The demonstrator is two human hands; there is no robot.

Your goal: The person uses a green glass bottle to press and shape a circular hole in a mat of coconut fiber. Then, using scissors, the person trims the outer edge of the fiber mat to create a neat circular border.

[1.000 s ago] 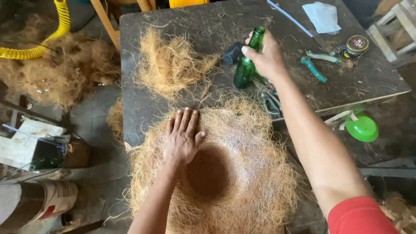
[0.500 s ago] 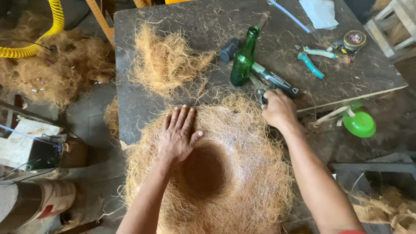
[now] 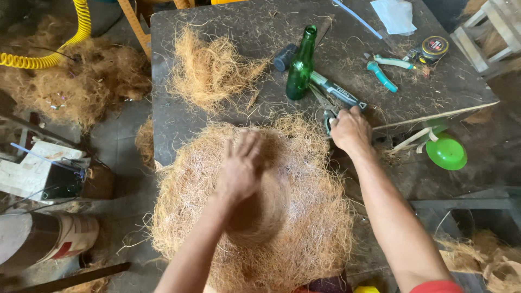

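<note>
Left hand [image 3: 241, 165] flat on the round coir fibre mat [image 3: 255, 217], fingers [image 3: 244, 144] apart, pressing near its hollow centre. Right hand [image 3: 351, 130] at the mat's far edge, fingers curled shut on scissors [image 3: 328, 111]. Just beyond those fingers, a hammer [image 3: 325, 87] and an upright green bottle [image 3: 300, 68] on the bench [image 3: 179, 125]. Farther left, a loose fibre tuft [image 3: 209, 68]; farther right, teal pliers [image 3: 382, 76].

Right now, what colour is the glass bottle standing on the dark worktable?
Green glass bottle, clearest in the head view.
</note>
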